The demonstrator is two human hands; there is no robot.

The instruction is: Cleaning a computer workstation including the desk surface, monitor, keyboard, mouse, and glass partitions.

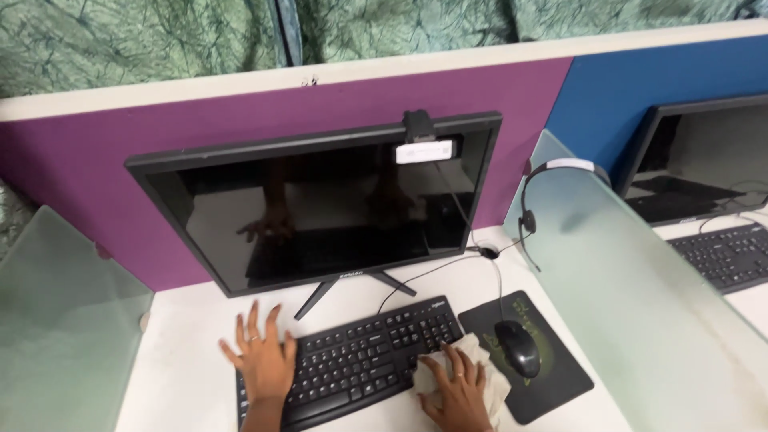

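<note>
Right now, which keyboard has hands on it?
The black keyboard under the purple-backed monitor; the left hand and right hand touch it, not the far-right one.

Cloth-holding right hand (458, 392) on keyboard (360, 360)

Under your hands: black keyboard (360, 360), off-white cloth (480, 364). Beside them, black mouse (517, 348) on black mat (552, 380) (green print). Behind you find purple and blue partition panels (336, 112).
</note>
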